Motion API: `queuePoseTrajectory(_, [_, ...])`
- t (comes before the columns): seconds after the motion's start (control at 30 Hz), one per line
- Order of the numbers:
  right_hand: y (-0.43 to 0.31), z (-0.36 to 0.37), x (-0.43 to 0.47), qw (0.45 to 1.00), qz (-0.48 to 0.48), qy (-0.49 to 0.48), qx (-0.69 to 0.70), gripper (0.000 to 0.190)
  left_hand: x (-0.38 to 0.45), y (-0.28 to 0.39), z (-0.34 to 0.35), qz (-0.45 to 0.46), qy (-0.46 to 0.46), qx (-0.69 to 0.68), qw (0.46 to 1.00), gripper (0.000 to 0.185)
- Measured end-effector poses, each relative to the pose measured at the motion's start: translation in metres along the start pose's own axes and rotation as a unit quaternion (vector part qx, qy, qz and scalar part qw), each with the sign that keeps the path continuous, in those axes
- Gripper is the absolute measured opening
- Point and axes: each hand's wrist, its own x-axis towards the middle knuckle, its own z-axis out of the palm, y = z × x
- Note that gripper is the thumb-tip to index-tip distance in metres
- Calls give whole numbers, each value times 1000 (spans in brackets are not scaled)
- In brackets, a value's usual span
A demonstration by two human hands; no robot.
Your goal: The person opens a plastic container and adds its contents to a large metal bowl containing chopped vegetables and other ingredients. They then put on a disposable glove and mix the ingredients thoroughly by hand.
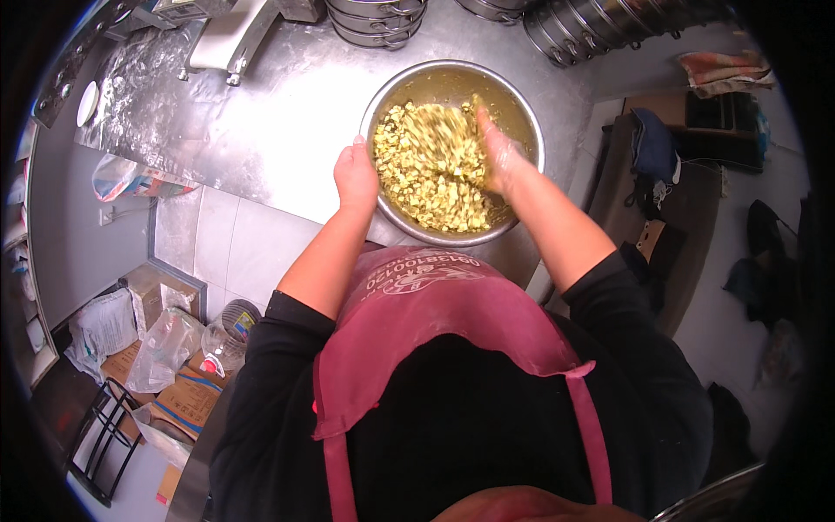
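Note:
A large stainless steel mixing bowl (531, 130) sits near the front edge of the steel worktable, before my pink apron. In it lies a heap of chopped yellow and green filling (430, 163), its upper part blurred by motion. My left hand (357, 175) grips the bowl's rim on the left side, thumb up. My right hand (499, 147) is inside the bowl at the right, against the filling, with bits stuck to it. A thin clear glove seems to cover it. Its fingers are partly hidden and blurred, so their grip is unclear.
Stacked steel steamers (376, 23) stand behind the bowl, with more steamers (587, 29) at the back right. A machine with a white belt (231, 32) is on the floury worktable (274, 117). Cardboard boxes (186, 398) and a black stool (104, 437) are at lower left.

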Motion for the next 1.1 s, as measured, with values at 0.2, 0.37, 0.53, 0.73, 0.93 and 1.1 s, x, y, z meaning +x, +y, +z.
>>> queuePoseTrajectory(0.2, [-28, -5, 43, 963, -177, 66, -191, 80, 0, -5, 2, -41, 9, -27, 999, 45])
queuePoseTrajectory(0.37, [-11, 36, 53, 958, -14, -82, -273, 96, 0, -8, 1, -4, 3, 12, 1000, 46])
queuePoseTrajectory(0.53, [-14, 15, 15, 733, -142, -161, -645, 65, 0, -5, 2, -48, 9, -45, 998, 45])
queuePoseTrajectory(0.73, [23, 15, -21, 361, -582, -229, -692, 29, 0, -1, -2, -65, -36, -7, 997, 40])
queuePoseTrajectory(0.93, [-19, 73, 2, 371, -176, -162, -897, 41, -4, 8, -3, -57, -3, -54, 997, 41])
queuePoseTrajectory(1.1, [-1, 24, -29, 473, -220, 19, -853, 54, -6, 11, -1, -82, 24, -50, 995, 44])
